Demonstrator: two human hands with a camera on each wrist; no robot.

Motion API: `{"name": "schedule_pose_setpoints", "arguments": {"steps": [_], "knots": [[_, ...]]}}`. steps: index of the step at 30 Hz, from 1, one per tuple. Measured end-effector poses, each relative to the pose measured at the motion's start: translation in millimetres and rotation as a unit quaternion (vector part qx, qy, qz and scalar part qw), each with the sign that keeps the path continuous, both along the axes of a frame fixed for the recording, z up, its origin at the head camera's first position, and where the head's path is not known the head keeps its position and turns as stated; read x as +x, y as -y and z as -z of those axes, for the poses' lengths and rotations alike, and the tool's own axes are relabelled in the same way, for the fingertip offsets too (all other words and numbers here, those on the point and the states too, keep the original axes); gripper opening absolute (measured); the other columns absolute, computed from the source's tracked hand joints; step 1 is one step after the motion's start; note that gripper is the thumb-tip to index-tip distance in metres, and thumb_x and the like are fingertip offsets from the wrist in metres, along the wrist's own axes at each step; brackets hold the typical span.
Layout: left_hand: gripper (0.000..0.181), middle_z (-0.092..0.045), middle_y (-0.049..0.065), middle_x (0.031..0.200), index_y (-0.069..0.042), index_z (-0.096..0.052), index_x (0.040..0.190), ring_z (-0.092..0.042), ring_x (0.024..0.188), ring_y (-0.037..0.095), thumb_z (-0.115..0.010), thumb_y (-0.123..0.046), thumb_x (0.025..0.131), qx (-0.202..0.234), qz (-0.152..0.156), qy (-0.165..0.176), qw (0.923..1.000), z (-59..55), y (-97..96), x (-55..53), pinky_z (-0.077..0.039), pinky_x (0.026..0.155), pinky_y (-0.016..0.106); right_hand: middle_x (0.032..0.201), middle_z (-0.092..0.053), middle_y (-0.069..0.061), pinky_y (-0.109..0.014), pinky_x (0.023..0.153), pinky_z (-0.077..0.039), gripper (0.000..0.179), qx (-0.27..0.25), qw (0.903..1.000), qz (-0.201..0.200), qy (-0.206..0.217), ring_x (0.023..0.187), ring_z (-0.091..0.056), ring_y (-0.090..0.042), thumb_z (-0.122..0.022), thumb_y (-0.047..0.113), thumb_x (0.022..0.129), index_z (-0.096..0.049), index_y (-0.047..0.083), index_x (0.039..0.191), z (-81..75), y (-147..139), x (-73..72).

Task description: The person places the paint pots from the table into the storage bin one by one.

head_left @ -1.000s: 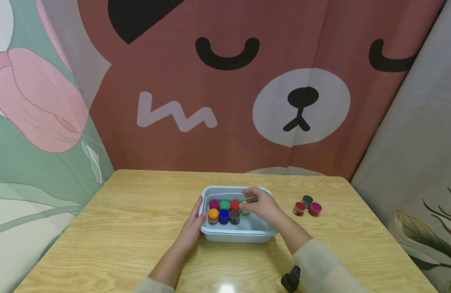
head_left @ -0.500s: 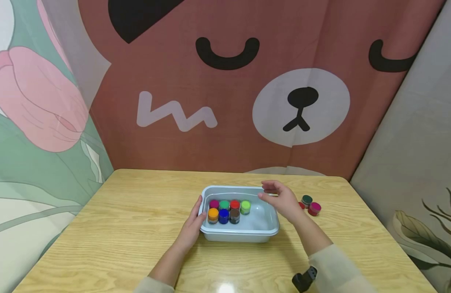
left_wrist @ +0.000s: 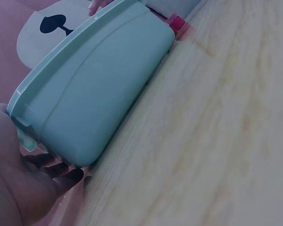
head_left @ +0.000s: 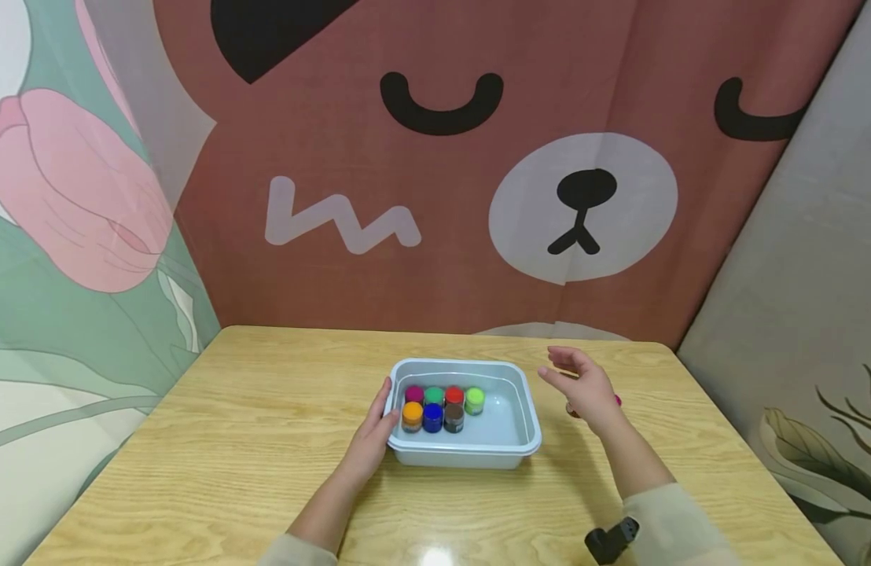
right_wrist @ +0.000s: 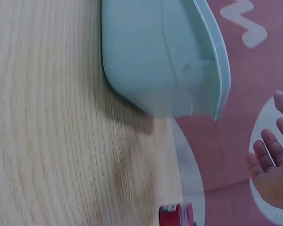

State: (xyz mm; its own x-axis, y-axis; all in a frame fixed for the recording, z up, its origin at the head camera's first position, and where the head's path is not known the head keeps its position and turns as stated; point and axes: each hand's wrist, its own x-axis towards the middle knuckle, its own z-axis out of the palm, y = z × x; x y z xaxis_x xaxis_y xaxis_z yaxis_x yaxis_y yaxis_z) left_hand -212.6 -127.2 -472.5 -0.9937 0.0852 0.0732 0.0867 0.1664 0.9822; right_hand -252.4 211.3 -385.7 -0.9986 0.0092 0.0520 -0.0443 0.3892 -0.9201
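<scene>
A pale blue plastic tub (head_left: 464, 450) stands on the table. My left hand (head_left: 370, 436) grips its left end, thumb over the rim and fingers along the outside. Small paint pots with coloured lids sit upright at the tub's left side: orange (head_left: 412, 417), blue (head_left: 432, 418) and brown (head_left: 453, 418) in front. Behind them are magenta, green, red and a lime-green pot (head_left: 474, 401). My right hand (head_left: 584, 389) is in the air right of the tub, fingers spread and holding nothing. It mostly hides the pots behind it; a red pot (right_wrist: 176, 215) shows in the right wrist view.
The wooden table (head_left: 266, 409) extends around the tub on all sides. A curtain with a bear print (head_left: 435, 196) hangs behind the far edge. A black device (head_left: 611, 541) is at my right sleeve.
My right hand has left the lime-green pot in the tub and moved right, past the rim, over the pots outside. My left hand and the tub have stayed put.
</scene>
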Motion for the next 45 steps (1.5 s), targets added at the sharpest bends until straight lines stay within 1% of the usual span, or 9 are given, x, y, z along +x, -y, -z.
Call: {"name": "schedule_pose_setpoints", "arguments": {"steps": [2,5,7,8,14,20,30,39,45], "knots": [[0.060,-0.013,0.009,0.166,-0.019,-0.019,0.158,-0.008,0.152,0.037,-0.041,-0.023,0.103,0.000,0.000,0.004,1.0000,-0.5,0.2,0.2,-0.007,0.121,0.061,0.146,-0.045,-0.017,-0.023,0.054,-0.047,0.060,-0.004,0.9999,0.012,0.008,0.110,-0.060,-0.024,-0.068,0.033,0.092,-0.046,0.008,0.141,0.4,-7,0.0],[0.059,-0.012,0.009,0.166,-0.018,-0.018,0.158,-0.008,0.152,0.037,-0.040,-0.022,0.103,-0.002,0.003,0.003,1.0000,-1.3,0.4,0.1,-0.007,0.121,0.061,0.147,-0.045,-0.016,-0.028,0.080,-0.054,0.060,0.009,0.9995,0.031,-0.003,0.116,-0.059,-0.024,-0.066,0.034,0.093,-0.046,0.006,0.142,3.2,-18,-0.7],[0.059,-0.013,0.009,0.166,-0.017,-0.018,0.158,-0.008,0.152,0.037,-0.040,-0.022,0.103,-0.003,0.003,0.000,1.0000,-1.9,0.1,0.2,-0.007,0.121,0.061,0.148,-0.045,-0.016,-0.033,0.103,-0.047,0.061,0.029,0.9987,0.041,-0.010,0.135,-0.045,-0.031,-0.064,0.037,0.094,-0.045,0.006,0.143,5.6,-25,-0.6],[0.059,-0.013,0.009,0.166,-0.017,-0.018,0.158,-0.008,0.152,0.037,-0.040,-0.022,0.103,-0.003,0.002,0.000,1.0000,-2.3,-0.1,0.4,-0.007,0.121,0.061,0.148,-0.045,-0.016,-0.036,0.106,-0.045,0.062,0.034,0.9983,0.047,-0.010,0.136,-0.044,-0.032,-0.064,0.039,0.094,-0.045,0.006,0.143,7.5,-28,-0.7],[0.060,-0.013,0.012,0.165,-0.015,-0.019,0.158,-0.008,0.152,0.039,-0.041,-0.021,0.103,-0.002,0.003,-0.006,1.0000,-4.1,-1.2,2.8,-0.007,0.121,0.062,0.151,-0.042,-0.016,-0.041,0.109,-0.041,0.065,0.031,0.9973,0.066,0.001,0.138,-0.039,-0.031,-0.062,0.041,0.094,-0.042,0.008,0.146,16.5,-45,-0.2],[0.060,-0.013,0.011,0.165,-0.015,-0.019,0.158,-0.008,0.152,0.038,-0.043,-0.021,0.103,0.004,0.003,-0.004,1.0000,-3.8,-1.4,3.4,-0.006,0.121,0.061,0.152,-0.039,-0.019,-0.046,0.120,-0.029,0.065,0.026,0.9961,0.085,0.004,0.141,-0.034,-0.032,-0.061,0.038,0.096,-0.040,0.003,0.147,24.2,-58,0.9],[0.060,-0.014,0.010,0.165,-0.016,-0.020,0.158,-0.008,0.152,0.038,-0.042,-0.022,0.103,0.002,0.000,-0.003,1.0000,-2.6,-0.9,1.6,-0.007,0.121,0.061,0.154,-0.035,-0.021,-0.049,0.121,-0.024,0.065,0.031,0.9935,0.106,0.027,0.145,-0.027,-0.035,-0.061,0.034,0.096,-0.037,0.002,0.148,36.9,-72,1.5],[0.060,-0.013,0.011,0.165,-0.016,-0.019,0.158,-0.007,0.152,0.038,-0.043,-0.021,0.103,0.004,0.003,0.000,1.0000,-5.3,-1.4,4.2,-0.007,0.121,0.061,0.159,-0.022,-0.026,-0.054,0.116,-0.031,0.071,0.040,0.9912,0.108,0.065,0.147,-0.021,-0.043,-0.059,0.038,0.097,-0.031,0.003,0.152,53.3,-87,1.2],[0.061,-0.012,0.013,0.165,-0.016,-0.019,0.158,-0.007,0.152,0.039,-0.043,-0.021,0.103,0.011,0.006,0.001,0.9999,-5.6,-1.4,4.7,-0.007,0.121,0.061,0.159,-0.023,-0.026,-0.053,0.118,-0.029,0.073,0.041,0.9899,0.116,0.071,0.147,-0.020,-0.043,-0.060,0.038,0.096,-0.029,0.003,0.152,66.2,-93,-0.7]]}}
